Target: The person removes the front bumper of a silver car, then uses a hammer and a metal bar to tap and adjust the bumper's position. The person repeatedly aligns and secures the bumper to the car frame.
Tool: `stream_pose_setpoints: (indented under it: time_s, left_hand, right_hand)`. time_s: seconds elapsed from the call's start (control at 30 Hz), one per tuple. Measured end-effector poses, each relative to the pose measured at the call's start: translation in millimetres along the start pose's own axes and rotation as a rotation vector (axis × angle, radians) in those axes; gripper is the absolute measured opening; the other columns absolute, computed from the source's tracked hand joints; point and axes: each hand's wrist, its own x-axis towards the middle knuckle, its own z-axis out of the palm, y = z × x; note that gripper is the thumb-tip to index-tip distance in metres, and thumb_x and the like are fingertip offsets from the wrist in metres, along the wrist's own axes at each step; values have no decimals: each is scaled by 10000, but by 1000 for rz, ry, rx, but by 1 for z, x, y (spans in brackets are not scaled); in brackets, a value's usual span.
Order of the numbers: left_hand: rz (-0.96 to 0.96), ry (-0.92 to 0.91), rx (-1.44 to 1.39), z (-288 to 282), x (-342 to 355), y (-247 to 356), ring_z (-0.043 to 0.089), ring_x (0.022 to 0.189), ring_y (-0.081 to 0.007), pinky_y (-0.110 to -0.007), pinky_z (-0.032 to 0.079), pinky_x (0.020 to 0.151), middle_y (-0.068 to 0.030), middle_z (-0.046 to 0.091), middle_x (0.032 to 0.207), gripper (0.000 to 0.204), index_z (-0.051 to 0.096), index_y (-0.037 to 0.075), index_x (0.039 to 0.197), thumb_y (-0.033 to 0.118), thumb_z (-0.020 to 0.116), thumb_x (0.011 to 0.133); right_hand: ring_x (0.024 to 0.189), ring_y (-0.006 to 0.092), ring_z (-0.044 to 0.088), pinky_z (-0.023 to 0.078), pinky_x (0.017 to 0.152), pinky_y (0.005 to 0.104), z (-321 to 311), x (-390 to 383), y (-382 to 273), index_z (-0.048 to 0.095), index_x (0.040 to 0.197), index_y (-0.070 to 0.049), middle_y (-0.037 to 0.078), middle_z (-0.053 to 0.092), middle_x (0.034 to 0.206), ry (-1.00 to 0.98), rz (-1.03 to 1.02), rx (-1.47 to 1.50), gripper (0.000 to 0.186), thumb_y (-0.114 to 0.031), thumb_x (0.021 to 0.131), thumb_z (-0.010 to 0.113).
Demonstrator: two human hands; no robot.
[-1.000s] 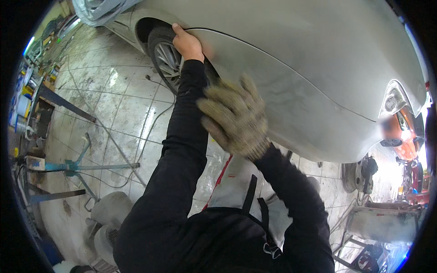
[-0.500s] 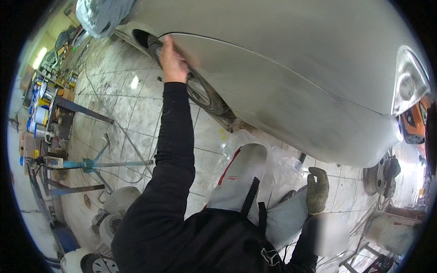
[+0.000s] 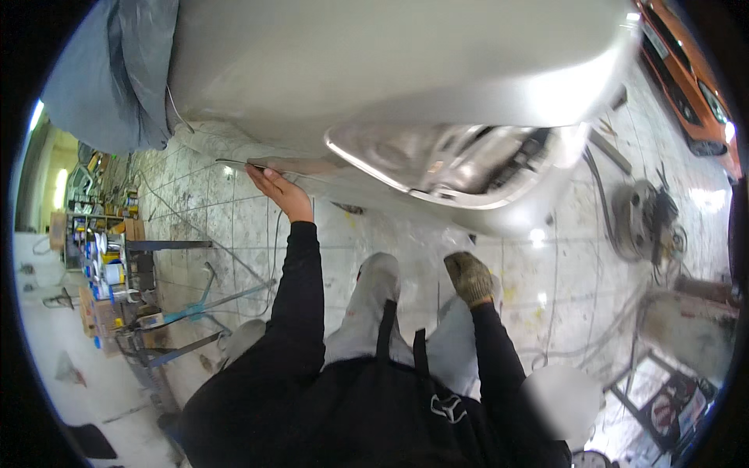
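My bare left hand (image 3: 281,191) is stretched out at the side of a pale silver-grey car body (image 3: 374,70). Its fingers lie flat and straight against the edge of the fender, with nothing in them. My right hand (image 3: 470,278) wears a grubby knitted work glove and hangs low beside my right knee. Its fingers look curled in; the palm side is hidden, so I cannot see whether it holds anything. Between the two hands, on the car's front corner, is a headlight opening (image 3: 468,168) with a bright rim and dark parts inside.
Grey sheeting (image 3: 117,74) drapes the car at the left. Paint tins (image 3: 109,273) crowd a rack beyond a blue metal stand (image 3: 195,310). Clear plastic film lies on the tiled floor (image 3: 530,281) by my feet. A wheel hub (image 3: 636,222), hoses and an orange car (image 3: 686,86) are at the right.
My view has shifted toward the car's front corner, bringing the headlight opening nearer the middle. My left hand has gone from the wheel arch to the fender edge. The gloved fingers look more curled.
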Motion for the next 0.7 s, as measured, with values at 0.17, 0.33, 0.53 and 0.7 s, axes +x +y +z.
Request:
stream_pose_setpoints:
  time_s: [0.17,0.33,0.53,0.7]
  left_hand:
    - [-146,-355,234,-31,-26,48,226,1586,-408,-455,213,1296,-281,230,1709,722,190,-48,1655,297,522,1114]
    - [-385,-753,79,-59,-125,190,376,1528,-373,-419,326,1234,-277,335,1662,715,281,-14,1646,307,587,1086]
    - [-209,-683,172,9,-223,317,212,1605,-373,-412,278,1267,-280,123,1734,879,112,21,1688,69,631,980]
    - [-425,-411,-56,25,-239,325,225,1599,-401,-407,249,1280,-283,105,1742,934,82,30,1694,-34,586,910]
  right_hand:
    - [976,335,726,566,869,433,-77,-76,1,759,1128,-75,157,767,1060,107,343,124,287,-317,1016,652]
    - [903,249,733,565,824,367,-190,-168,-6,745,1176,-35,132,779,1039,137,832,478,342,-329,1039,635]
    - [716,233,691,542,637,360,-305,-334,153,739,1076,19,126,748,909,-250,498,65,438,-399,982,649]
    - [750,228,677,454,520,351,-451,-376,158,659,1256,-62,101,718,1074,-117,1525,634,456,-434,994,654]
